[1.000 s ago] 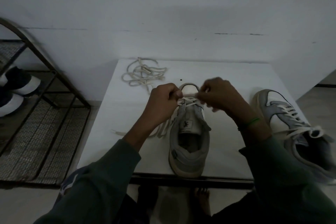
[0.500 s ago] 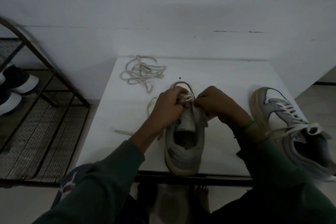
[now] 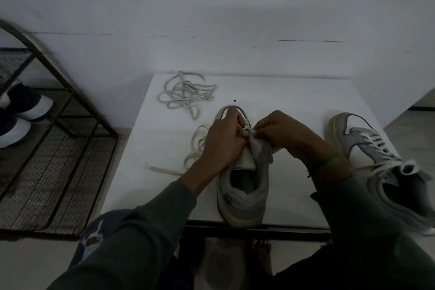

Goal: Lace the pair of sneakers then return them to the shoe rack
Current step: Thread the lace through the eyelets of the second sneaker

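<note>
A grey and white sneaker [image 3: 243, 192] stands on the white table [image 3: 289, 101], toe away from me, heel at the near edge. My left hand [image 3: 224, 142] and my right hand [image 3: 283, 134] meet over its front, both pinching its cream lace [image 3: 247, 128] near the eyelets. The lace's free end [image 3: 196, 148] trails off to the left across the table. My hands hide the eyelets and most of the tongue. A second sneaker [image 3: 381, 167], laced, lies at the table's right edge.
A loose cream lace [image 3: 186, 95] lies tangled at the table's far left. A metal shoe rack [image 3: 54, 148] with mesh shelves stands on the floor to the left, holding dark shoes with white soles [image 3: 21, 113]. A white wall runs behind the table.
Both hands have moved down and closer together onto the sneaker's front, and the lace's free end now lies looped at the left. The sneaker has barely shifted.
</note>
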`<state>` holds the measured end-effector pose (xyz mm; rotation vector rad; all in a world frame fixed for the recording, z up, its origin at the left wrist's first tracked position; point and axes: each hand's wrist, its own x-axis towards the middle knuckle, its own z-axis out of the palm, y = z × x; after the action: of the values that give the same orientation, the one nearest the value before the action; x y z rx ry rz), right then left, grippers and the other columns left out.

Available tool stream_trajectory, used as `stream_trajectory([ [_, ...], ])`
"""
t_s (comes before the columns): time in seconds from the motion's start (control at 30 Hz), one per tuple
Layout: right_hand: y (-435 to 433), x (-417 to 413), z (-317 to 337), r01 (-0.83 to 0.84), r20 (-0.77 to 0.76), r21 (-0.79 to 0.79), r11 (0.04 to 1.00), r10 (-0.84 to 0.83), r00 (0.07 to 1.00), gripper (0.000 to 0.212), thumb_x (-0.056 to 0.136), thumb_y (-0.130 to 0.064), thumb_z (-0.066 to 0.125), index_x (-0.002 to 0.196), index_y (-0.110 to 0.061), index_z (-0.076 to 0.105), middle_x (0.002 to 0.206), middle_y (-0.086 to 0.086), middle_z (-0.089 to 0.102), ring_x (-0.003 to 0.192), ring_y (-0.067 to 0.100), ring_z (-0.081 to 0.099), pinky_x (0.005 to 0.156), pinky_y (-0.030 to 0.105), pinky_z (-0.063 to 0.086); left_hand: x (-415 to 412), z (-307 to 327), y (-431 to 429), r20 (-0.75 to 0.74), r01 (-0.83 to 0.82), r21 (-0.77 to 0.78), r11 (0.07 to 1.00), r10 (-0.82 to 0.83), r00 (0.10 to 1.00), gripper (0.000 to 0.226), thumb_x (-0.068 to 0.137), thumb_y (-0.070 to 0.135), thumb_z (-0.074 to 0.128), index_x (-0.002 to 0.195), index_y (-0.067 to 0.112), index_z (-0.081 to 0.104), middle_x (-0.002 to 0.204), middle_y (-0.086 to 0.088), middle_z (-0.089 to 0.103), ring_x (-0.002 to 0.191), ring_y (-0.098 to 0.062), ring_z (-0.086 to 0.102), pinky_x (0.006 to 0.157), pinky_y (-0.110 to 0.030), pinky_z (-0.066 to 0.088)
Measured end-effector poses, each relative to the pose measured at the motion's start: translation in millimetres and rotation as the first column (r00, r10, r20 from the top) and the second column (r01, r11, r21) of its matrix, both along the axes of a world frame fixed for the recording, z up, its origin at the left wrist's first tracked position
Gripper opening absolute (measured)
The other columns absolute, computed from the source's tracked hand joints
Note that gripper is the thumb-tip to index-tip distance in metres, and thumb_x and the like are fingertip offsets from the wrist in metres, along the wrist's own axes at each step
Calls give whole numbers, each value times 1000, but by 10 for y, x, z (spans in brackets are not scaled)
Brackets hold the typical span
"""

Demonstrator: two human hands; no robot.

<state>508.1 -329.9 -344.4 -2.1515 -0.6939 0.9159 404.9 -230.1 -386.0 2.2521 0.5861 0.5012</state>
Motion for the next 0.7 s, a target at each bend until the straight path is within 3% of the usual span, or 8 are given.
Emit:
stream_trajectory([
  [0.13, 29, -24, 11, -55, 12, -6, 998, 55, 998, 20, 90, -10, 57, 77, -1, 71, 69, 11, 65, 62, 20, 63, 56, 28, 57, -13, 20, 32, 8, 50, 84, 995, -51, 999, 23, 80, 9, 61, 86, 19, 42, 81, -5, 64, 74, -22, 59, 58, -31, 35],
  [0.23, -4, -1, 7, 8, -66, -9, 1000, -8, 998, 24, 93, -22, 57, 86, -3, 71, 79, 12, 68, 69, 20, 64, 65, 32, 56, -11, 25, 62, -12, 71, 71, 995, -70, 997, 19, 83, 9, 60, 89, 19, 45, 84, -7, 66, 78, -23, 62, 65, -39, 48],
  [0.37, -59, 41, -19, 161, -277, 127, 979, -120, 953, 13, 86, -3, 60, 77, -4, 68, 69, 8, 67, 61, 19, 65, 55, 28, 55, -6, 10, 112, -27, 88, 17, 996, -87, 996, 14, 84, 12, 61, 92, 17, 51, 83, -6, 69, 80, -23, 64, 70, -45, 51],
  [0.57, -65, 53, -81, 108, -223, 144, 984, -74, 972, 11, 87, -3, 60, 83, 0, 69, 68, 7, 68, 58, 13, 66, 52, 23, 54, -2, -21, 144, -21, 104, -39, 994, -105, 994, 13, 84, 12, 62, 90, 19, 53, 80, -2, 71, 80, -19, 64, 72, -42, 51],
  [0.7, -74, 44, -108, 63, -197, 171, 983, -29, 980, 7, 84, -1, 63, 86, 3, 69, 76, 13, 67, 63, 16, 66, 53, 23, 55, -15, -3, 173, -10, 175, -53, 983, -176, 984, 12, 84, 15, 59, 96, 16, 58, 89, -4, 70, 87, -19, 63, 74, -34, 50],
])
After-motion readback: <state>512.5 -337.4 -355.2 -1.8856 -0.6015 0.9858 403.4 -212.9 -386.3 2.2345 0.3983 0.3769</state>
